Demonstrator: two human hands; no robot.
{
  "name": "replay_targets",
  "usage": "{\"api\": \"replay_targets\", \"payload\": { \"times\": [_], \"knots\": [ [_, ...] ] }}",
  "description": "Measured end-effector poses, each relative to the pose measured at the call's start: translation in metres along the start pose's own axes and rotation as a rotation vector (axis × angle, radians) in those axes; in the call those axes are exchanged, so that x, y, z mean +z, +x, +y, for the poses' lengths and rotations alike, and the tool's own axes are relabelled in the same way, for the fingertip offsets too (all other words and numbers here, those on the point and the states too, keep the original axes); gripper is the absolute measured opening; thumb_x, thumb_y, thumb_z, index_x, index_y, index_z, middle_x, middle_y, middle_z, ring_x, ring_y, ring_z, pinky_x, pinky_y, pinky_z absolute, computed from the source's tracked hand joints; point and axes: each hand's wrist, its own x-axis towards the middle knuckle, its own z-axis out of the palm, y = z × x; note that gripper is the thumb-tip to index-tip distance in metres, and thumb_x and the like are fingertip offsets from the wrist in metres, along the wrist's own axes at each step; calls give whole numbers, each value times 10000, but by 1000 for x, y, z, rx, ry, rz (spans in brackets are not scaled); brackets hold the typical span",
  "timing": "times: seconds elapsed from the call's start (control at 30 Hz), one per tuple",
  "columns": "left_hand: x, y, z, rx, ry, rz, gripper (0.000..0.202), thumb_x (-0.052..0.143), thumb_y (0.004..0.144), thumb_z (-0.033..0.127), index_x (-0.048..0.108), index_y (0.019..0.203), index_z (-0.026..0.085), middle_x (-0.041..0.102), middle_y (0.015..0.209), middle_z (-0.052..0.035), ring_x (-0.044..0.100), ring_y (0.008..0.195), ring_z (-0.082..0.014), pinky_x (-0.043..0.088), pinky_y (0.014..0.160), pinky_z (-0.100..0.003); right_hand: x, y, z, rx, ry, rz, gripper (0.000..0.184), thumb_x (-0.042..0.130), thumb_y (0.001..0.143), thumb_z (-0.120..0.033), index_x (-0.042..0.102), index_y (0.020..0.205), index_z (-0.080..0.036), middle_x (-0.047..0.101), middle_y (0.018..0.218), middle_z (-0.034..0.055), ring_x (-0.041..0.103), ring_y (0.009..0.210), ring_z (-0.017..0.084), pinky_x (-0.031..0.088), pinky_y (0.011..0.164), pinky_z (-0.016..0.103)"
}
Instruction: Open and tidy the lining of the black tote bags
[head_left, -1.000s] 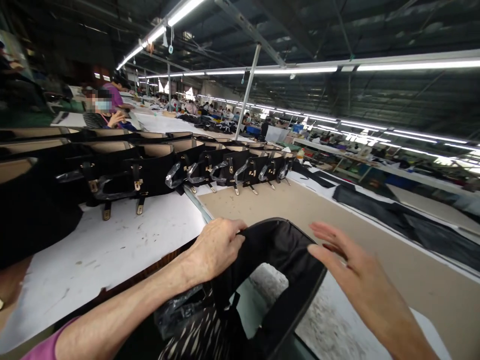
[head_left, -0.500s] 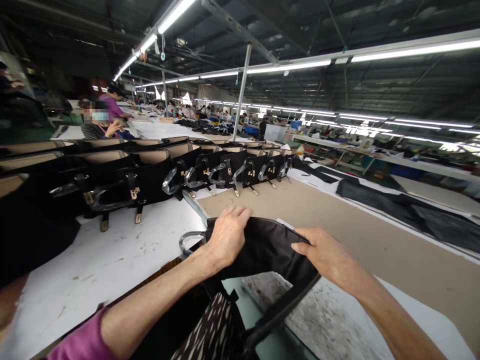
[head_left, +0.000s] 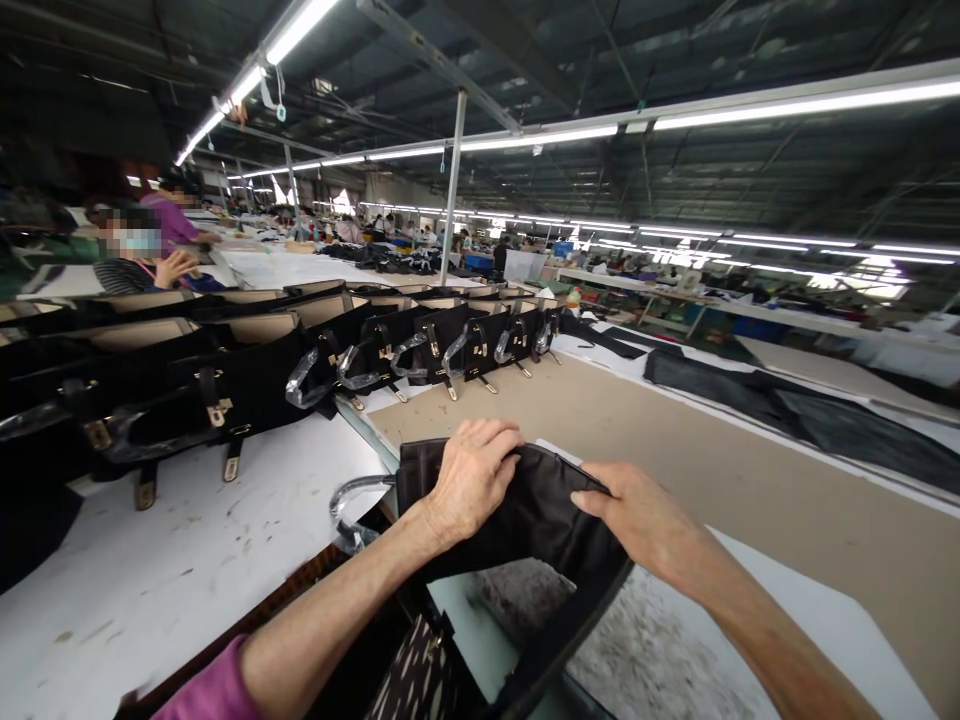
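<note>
Big factory hall, strip lights overhead, and a long white worktable (head_left: 187, 560) is laid out into the distance. At its near edge a black bag (head_left: 525, 530) is held open. Its far rim is gripped by the left hand (head_left: 472, 480), fingers curled over, and the right hand (head_left: 645, 520) is closed on the rim just right of that. Left of the bag, a row of finished bags (head_left: 262, 370) is lined up. Risk, probably: the soft rim could be creased or lost if pulled unevenly, and the plastic-wrapped handle (head_left: 352, 486) on the bag's left could get snagged on the table edge. A second ago the right hand was spread and off the bag; now it's been set on.
</note>
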Motion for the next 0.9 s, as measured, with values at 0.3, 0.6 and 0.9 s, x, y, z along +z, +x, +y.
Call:
{"api": "replay_targets", "payload": {
  "times": [0.3,0.6,0.9],
  "knots": [
    [7,3,0,2,22,17,95,454,792,148,510,864,173,572,926,-35,492,848,-149,373,757,-303,4,4,1,34,-17,28,117,458,724,-272,557,710,-212,595,694,8,519,670,161,295,552,231],
    [7,8,1,-84,19,-60,50,457,791,135,483,784,177,573,803,3,503,752,-122,362,709,-257,4,4,-6,88,-52,25,111,455,726,-275,547,693,-221,584,688,5,525,677,162,287,546,231],
    [7,11,4,-115,43,-105,31,475,785,154,480,780,185,577,807,11,512,759,-126,366,711,-250,2,4,-8,102,-89,26,110,460,731,-264,552,697,-215,581,700,3,528,685,154,289,543,226]
  ]
}}
